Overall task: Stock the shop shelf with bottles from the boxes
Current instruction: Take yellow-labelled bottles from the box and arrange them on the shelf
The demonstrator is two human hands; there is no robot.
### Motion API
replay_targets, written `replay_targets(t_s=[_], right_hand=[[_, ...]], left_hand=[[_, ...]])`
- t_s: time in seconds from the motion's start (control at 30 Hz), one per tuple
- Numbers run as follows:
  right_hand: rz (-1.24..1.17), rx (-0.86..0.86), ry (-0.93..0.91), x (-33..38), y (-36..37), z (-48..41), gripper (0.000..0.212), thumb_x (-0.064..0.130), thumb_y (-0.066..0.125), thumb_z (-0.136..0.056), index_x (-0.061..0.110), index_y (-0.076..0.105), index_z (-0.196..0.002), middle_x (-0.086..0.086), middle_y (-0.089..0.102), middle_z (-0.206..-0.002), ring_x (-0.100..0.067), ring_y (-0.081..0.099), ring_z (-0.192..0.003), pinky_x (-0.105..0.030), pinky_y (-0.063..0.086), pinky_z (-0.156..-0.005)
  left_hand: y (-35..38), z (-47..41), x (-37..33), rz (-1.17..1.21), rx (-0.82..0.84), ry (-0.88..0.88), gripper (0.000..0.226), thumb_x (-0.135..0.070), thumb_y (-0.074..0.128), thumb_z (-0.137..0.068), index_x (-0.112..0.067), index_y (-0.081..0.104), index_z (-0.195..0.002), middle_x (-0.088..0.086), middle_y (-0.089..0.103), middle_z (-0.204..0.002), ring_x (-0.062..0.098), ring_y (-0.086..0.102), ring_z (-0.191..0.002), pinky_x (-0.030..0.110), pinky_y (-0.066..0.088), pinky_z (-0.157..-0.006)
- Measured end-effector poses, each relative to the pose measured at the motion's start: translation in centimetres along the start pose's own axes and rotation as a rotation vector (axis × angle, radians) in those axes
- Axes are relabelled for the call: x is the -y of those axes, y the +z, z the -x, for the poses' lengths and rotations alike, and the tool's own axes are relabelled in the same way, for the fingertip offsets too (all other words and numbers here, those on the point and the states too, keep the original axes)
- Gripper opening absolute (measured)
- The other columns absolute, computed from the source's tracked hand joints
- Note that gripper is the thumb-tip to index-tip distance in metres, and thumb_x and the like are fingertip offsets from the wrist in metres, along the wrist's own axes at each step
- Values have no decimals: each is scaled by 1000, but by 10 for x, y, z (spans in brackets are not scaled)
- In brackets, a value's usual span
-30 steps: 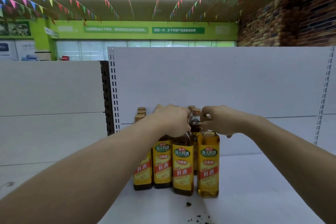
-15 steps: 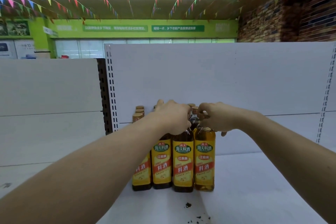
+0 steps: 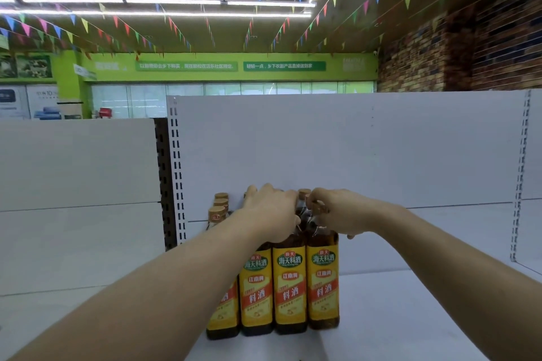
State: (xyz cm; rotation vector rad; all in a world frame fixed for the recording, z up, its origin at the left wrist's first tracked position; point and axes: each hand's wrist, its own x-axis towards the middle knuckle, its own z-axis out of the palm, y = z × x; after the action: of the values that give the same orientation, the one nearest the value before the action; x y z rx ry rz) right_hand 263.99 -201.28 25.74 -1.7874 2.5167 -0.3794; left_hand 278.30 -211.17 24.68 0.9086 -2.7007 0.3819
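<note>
Several amber bottles with yellow and red labels stand in rows on the white shop shelf [image 3: 410, 316], at its left end. My left hand [image 3: 271, 211] lies over the tops of the middle front bottles [image 3: 289, 287], fingers curled round their necks. My right hand [image 3: 337, 212] grips the neck of the rightmost front bottle [image 3: 322, 287], which stands against its neighbour. Gold caps of further bottles [image 3: 218, 211] show behind at the left.
The white back panel [image 3: 352, 149] rises behind the bottles, with slotted uprights at left [image 3: 176, 170] and right [image 3: 522, 170]. A lower white shelf unit [image 3: 76, 184] stands to the left. The shelf surface stretches bare to the right of the bottles.
The rightmost front bottle has moved back and left, closing the gap with the row. Both hands stayed on the bottle tops.
</note>
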Motion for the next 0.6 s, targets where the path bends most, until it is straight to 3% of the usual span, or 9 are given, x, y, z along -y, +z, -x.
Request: replay_targets(t_s=[0.1,0.2,0.27,0.4,0.6], right_hand=[[0,5,-8,-2,1,-2,39,23,50,-104,29,41,-141,-4,55,-126,-24,61,-96,-34,63,-61],[12,-9,-13,-4,4,-5,42,20,49,-103,27,39,-143,-1,51,-115,-16,55,-78,-29,56,-50],[22,-29,-20,-5,6,-8,43,20,48,-103,27,37,-144,-1,50,-114,-17,54,-77,-28,53,-49],[40,-80,-43,-5,13,-7,47,22,47,-102,28,37,-147,-6,56,-126,-25,59,-99,-35,58,-74],[48,-185,-29,-1,20,7,49,23,48,-104,32,39,-150,-10,55,-130,-25,56,-104,-31,50,-79]], left_hand=[[1,-1,0,7,5,-6,32,-46,50,-105,-24,52,-127,5,62,-127,29,47,-121,53,35,-105],[1,0,0,22,9,-13,31,-45,50,-105,-24,51,-127,4,61,-129,29,46,-121,53,35,-105],[1,2,-1,15,1,-17,31,-46,49,-105,-24,51,-127,4,61,-129,29,47,-121,52,35,-105],[7,8,-5,-17,-57,-43,37,-50,46,-105,-26,51,-133,1,61,-131,27,51,-122,53,33,-103],[10,17,-12,-20,-123,-74,44,-49,47,-104,-28,48,-143,0,58,-140,27,49,-128,52,35,-105]])
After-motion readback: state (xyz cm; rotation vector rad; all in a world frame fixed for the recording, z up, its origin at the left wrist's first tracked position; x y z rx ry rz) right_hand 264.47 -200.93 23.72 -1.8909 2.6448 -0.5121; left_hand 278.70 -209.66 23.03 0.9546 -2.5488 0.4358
